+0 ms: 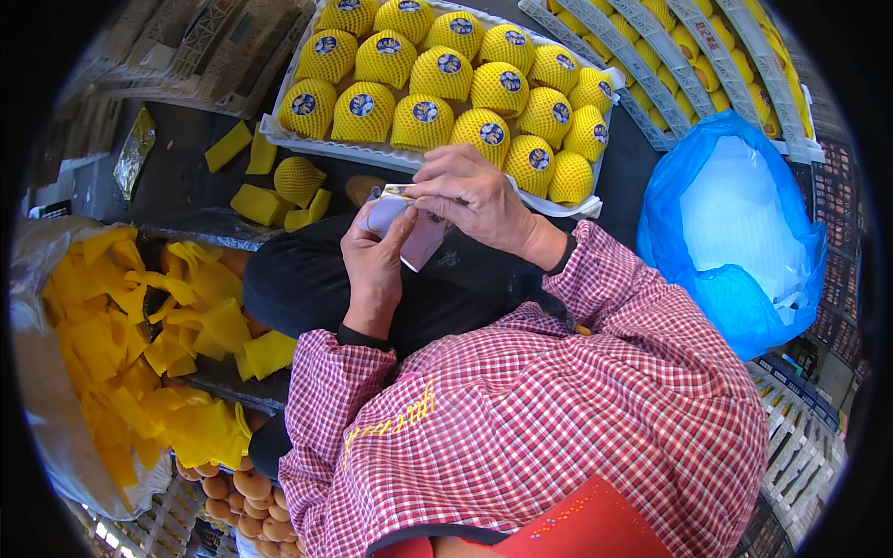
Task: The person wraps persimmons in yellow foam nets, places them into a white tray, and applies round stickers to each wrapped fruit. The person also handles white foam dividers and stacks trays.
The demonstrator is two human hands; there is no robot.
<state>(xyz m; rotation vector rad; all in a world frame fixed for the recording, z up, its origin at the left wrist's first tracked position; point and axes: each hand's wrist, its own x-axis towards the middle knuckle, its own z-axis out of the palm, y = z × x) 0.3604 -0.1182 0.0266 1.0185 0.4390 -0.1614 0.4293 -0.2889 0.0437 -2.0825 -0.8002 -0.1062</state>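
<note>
My left hand (375, 264) grips a small pad of sticker sheets (418, 240), its thumb pressed on the top. My right hand (481, 199) pinches the upper edge of the same pad, thumb and fingers together. Part of the sheets is covered by my fingers. Just beyond my hands lies a white crate (335, 148) holding rows of round fruit in yellow foam nets (422, 122). Round blue labels (425, 111) show on the netted fruit in this crate.
Loose yellow foam nets (104, 335) spill from a white sack (35, 300) at left. Bare brown pears (254, 513) lie below. A blue plastic bag (656, 209) with white sheets (739, 202) stands right. Grey crates (670, 63) hold more netted fruit.
</note>
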